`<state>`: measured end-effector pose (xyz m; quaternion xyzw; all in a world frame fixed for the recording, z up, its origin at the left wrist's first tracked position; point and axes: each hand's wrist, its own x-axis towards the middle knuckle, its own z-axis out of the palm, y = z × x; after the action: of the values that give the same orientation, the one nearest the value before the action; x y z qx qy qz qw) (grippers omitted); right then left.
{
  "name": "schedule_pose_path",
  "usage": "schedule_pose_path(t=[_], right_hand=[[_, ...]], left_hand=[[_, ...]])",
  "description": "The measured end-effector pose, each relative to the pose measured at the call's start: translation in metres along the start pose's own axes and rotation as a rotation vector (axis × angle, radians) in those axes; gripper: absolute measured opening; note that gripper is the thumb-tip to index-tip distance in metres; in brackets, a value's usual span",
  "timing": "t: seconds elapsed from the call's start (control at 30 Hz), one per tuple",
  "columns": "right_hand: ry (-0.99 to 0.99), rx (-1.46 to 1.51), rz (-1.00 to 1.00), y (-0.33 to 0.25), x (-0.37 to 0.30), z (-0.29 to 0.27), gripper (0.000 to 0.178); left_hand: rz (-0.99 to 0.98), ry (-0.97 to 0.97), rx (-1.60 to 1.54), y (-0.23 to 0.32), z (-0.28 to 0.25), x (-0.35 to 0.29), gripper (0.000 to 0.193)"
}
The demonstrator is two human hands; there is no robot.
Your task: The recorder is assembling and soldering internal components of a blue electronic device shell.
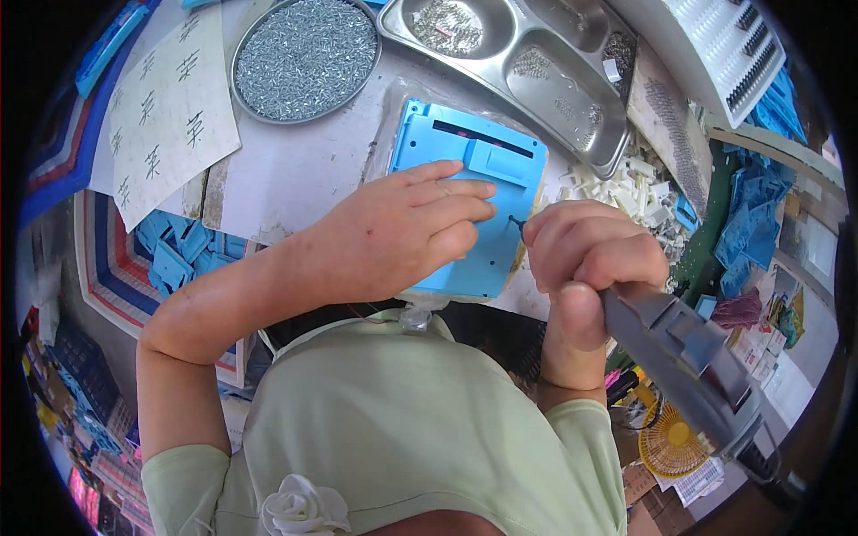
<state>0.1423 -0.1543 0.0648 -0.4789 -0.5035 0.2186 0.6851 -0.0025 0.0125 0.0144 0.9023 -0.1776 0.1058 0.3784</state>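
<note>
A light-blue plastic casing (487,259) lies on a clear-wrapped pad (382,143) at the table's front edge. Spread over its left and middle part is my left hand (393,228), open, with the fingers resting on the surface. My right hand (594,250) is wrapped round a dark electric screwdriver (688,348), whose body slants down to the right with a cord at its back end. The thin bit points at the casing's right side, by a hole; I cannot tell whether it touches a screw there.
A round metal dish (306,58) full of screws stands at the back left. Behind the casing is a steel compartment tray (563,85) with small metal parts. White plastic pieces (630,192) are heaped at the right. A striped bin (112,259) holds blue parts; a yellow fan (675,438) stands lower right.
</note>
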Motion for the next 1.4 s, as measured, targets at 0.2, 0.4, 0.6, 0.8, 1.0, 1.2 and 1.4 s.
schedule_pose_path(t=[0.2,0.4,0.6,0.8,1.0,1.2,1.4], right_hand=[[0.059,0.143,-0.088,-0.013,0.034,-0.03,0.026],[0.025,0.092,-0.039,0.036,0.051,-0.031,0.024],[0.001,0.044,0.098,0.033,0.055,-0.032,0.019],[-0.1,0.259,-0.02,-0.026,0.06,-0.015,0.025],[-0.116,0.358,0.043,-0.03,0.049,0.022,0.032],[-0.099,0.369,0.146,-0.03,0.053,0.041,0.031],[-0.095,0.417,0.262,-0.021,0.056,0.052,0.031]], left_hand=[[0.015,-0.009,0.003,-0.003,-0.004,0.005,0.017],[-0.022,-0.008,0.003,-0.001,-0.001,0.0,0.014],[-0.051,0.015,-0.017,0.002,0.001,-0.002,0.016],[-0.115,0.173,-0.148,0.006,-0.001,-0.003,0.024],[-0.094,0.156,-0.049,0.011,-0.026,-0.007,0.022],[-0.034,0.027,0.048,0.011,-0.047,-0.014,0.013],[-0.013,-0.054,0.148,0.016,-0.064,-0.019,0.009]])
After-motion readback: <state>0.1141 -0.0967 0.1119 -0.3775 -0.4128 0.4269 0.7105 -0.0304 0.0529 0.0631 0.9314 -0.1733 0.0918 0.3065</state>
